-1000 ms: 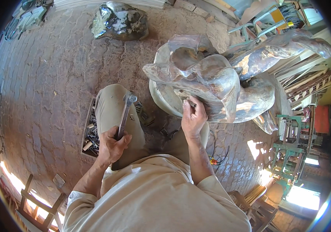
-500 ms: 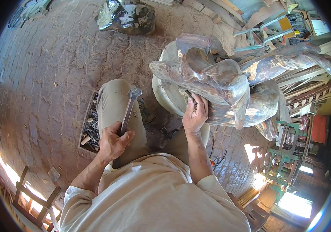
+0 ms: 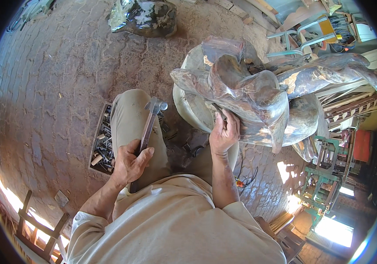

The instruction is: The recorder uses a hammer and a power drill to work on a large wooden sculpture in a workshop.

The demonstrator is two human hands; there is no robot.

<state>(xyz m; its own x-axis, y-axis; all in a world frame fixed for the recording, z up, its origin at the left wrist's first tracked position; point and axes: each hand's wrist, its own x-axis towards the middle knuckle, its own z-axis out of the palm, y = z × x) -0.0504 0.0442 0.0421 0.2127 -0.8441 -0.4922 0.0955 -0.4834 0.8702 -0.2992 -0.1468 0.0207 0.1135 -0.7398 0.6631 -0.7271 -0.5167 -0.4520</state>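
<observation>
My left hand is closed round the handle of a hammer, which stands head-up over my left thigh. My right hand grips a short dark tool, probably a chisel, against a large carved wood piece with curling, mottled grey-brown limbs. The tool's far end is hard to make out. Behind the carving is a pale rounded base. A box of small metal tools lies beside my left leg.
A dark glossy lump stands on the paved floor at the back. A chair frame is at lower left. Green machinery and stacked boards line the right, with cables by my right leg.
The view has shifted, with the carving appearing a little further right. My right hand keeps its grip low on the carving; the hammer head has turned slightly over my thigh.
</observation>
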